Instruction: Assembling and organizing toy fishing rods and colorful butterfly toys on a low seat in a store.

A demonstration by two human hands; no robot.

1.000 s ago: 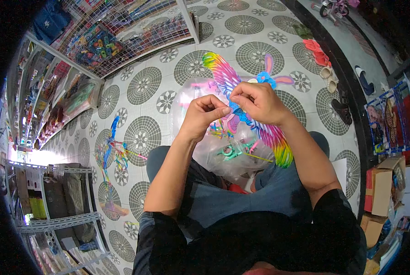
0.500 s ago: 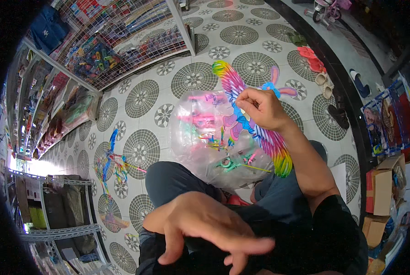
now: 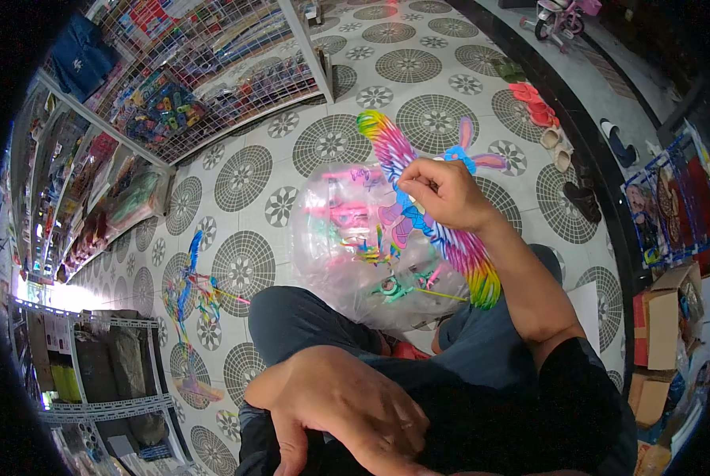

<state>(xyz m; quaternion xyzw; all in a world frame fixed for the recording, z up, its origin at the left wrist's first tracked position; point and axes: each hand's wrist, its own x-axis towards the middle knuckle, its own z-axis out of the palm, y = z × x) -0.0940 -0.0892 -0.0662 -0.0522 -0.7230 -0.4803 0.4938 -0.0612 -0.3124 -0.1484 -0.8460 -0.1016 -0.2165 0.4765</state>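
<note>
My right hand (image 3: 443,194) is closed in a pinch right over a flat winged rabbit toy (image 3: 418,218). The toy has rainbow feathered wings, a blue head and long pink ears; it moves along with the hand, though the exact point of grip is hidden. Beneath it, a clear plastic bag (image 3: 311,274) holds pink, green and multicoloured toy parts. Low over my lap, my left hand (image 3: 347,408) is open, its thumb apart and its fingertips cut off by the lower edge. It holds nothing that I can see.
A blue, rainbow-coloured toy (image 3: 190,282) is on the patterned floor at the left. Goods fill a mesh rack (image 3: 327,71) and metal shelving (image 3: 109,408). Sandals (image 3: 533,103) line the far right, near a blue rack (image 3: 676,206) and cardboard boxes (image 3: 660,341).
My right hand and the rabbit toy have shifted slightly left together. My left hand has dropped toward the lower edge, and its pointing fingers now run out of view.
</note>
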